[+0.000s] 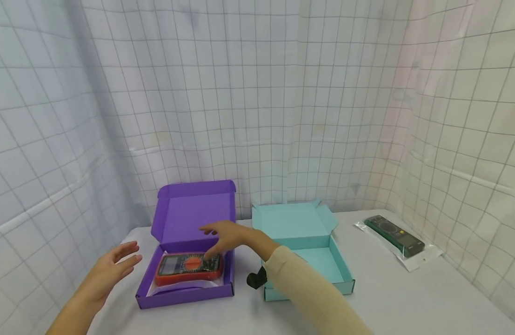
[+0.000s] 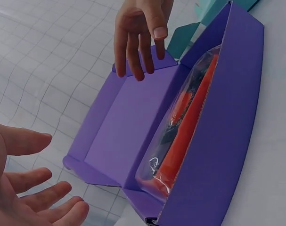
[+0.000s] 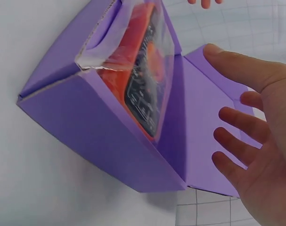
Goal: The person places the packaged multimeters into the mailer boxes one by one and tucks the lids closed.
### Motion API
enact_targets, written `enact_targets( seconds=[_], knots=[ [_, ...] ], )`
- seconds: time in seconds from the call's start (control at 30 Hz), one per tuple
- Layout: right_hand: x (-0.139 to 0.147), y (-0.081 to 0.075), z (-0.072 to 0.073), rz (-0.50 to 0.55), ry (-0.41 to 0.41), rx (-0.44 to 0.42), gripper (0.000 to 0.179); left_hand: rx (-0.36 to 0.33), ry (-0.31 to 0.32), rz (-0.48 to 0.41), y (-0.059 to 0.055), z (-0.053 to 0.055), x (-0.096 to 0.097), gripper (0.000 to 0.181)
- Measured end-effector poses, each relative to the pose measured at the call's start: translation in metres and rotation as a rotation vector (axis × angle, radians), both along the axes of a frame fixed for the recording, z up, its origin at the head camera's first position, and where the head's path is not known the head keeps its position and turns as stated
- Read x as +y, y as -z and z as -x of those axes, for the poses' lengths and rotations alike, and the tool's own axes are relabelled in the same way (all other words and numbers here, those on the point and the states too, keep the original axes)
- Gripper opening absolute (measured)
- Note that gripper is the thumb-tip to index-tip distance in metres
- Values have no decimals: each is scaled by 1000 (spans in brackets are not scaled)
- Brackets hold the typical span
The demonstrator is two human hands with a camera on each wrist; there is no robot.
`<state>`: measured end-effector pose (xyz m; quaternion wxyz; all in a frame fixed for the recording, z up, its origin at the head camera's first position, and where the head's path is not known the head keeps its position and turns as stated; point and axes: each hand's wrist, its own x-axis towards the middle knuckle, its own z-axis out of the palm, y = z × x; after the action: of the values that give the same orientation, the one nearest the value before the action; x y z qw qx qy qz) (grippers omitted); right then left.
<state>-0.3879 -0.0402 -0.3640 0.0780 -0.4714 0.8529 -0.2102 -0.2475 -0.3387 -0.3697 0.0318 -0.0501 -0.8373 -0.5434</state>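
A red multimeter (image 1: 193, 264) with a dark face and orange dial lies in a clear plastic bag inside the purple box (image 1: 186, 298), whose lid stands raised at the back. Over the box's right side hovers my right hand (image 1: 227, 238), fingers spread and holding nothing; the right wrist view shows it apart from the multimeter (image 3: 150, 70). To the left of the box my left hand (image 1: 104, 274) is held in the air, its fingers loosely extended with nothing in them. In the left wrist view both the left hand (image 2: 27, 188) and the right hand (image 2: 140, 33) are off the box.
A teal box (image 1: 343, 265) with its lid up stands right of the purple one, partly behind my right forearm. A small black object (image 1: 256, 279) shows beside it. At the far right lies a green-edged multimeter (image 1: 393, 234) in a clear bag. Grid-patterned curtains (image 1: 257, 102) surround the table.
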Motion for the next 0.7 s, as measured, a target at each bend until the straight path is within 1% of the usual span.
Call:
enact_targets(
  seconds=[0.1,0.27,0.4,0.53,0.6,0.7],
  knots=[
    [6,-5,2,40,17,-1,85,51,-1,-23,-2,4,-1,70],
    [19,-14,8,118,58,-36,86,126,-8,-21,-7,13,-3,71],
    [29,-16,18,187,84,-61,85,144,-22,4,-10,22,-3,74],
    [38,-16,27,228,151,-13,80,150,-52,49,-14,34,-4,74],
    [41,-17,28,254,183,-3,78,146,-69,65,-16,40,-3,73],
    [45,-14,32,306,245,12,72,145,-98,82,-19,52,-1,72]
  ],
)
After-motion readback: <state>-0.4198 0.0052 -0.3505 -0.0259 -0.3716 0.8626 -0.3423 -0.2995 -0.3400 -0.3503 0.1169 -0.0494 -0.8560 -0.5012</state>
